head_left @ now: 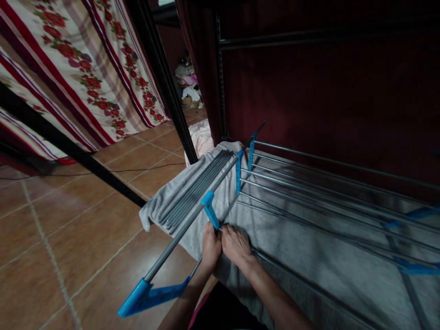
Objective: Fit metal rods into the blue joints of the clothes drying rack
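Note:
A metal drying rack frame with blue plastic joints stands over a grey blanket [275, 211]. My left hand [211, 245] is closed around the thin metal rod [227, 210] at the lower end of a blue plastic bracket [211, 211]. Right beside it, my right hand [236, 244] has its fingers curled on the same spot; they hide just where bracket and rod meet. That bracket hangs from a thick grey tube [175, 241], whose near end sits in a blue corner piece [137, 295]. Several loose grey rods [199, 190] lie side by side on the blanket left of the tube.
Parallel rods [309, 181] of the rack run off to the right, held in blue slotted holders [238, 176]. Black metal posts [168, 87] rise at the left. Beyond are a floral curtain [82, 68], tiled floor [103, 215], a dark cable [151, 169] and a heap of cloths [190, 87].

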A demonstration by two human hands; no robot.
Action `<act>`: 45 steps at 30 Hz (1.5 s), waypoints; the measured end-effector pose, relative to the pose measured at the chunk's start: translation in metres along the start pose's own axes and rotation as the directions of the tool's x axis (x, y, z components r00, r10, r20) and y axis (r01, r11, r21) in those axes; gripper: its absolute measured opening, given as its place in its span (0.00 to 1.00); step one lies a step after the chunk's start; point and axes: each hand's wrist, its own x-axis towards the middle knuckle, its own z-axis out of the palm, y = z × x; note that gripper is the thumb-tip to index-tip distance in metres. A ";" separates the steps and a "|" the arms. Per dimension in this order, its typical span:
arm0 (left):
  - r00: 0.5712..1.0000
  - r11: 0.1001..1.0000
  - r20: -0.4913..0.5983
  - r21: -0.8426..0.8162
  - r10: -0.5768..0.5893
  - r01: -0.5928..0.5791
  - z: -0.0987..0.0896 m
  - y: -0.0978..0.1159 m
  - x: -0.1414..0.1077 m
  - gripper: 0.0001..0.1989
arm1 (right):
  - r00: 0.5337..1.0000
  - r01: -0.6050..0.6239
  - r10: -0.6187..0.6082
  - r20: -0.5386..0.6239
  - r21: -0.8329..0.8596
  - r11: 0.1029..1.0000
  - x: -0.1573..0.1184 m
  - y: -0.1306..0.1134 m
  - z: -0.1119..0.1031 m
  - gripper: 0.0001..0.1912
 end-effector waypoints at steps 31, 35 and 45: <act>0.996 0.995 0.010 0.041 -0.094 0.093 -0.004 0.005 -0.010 0.11 | 0.998 0.045 -0.048 0.049 0.062 0.997 0.000 0.006 -0.001 0.20; 0.996 0.995 0.010 0.061 -0.086 0.085 -0.004 0.007 -0.011 0.10 | 0.998 0.054 -0.056 0.039 0.050 0.997 0.001 0.006 0.001 0.20; 0.999 0.995 0.022 0.092 -0.032 0.029 -0.007 0.002 -0.003 0.15 | 0.971 -0.038 0.041 -0.234 0.019 0.999 -0.064 0.033 0.001 0.23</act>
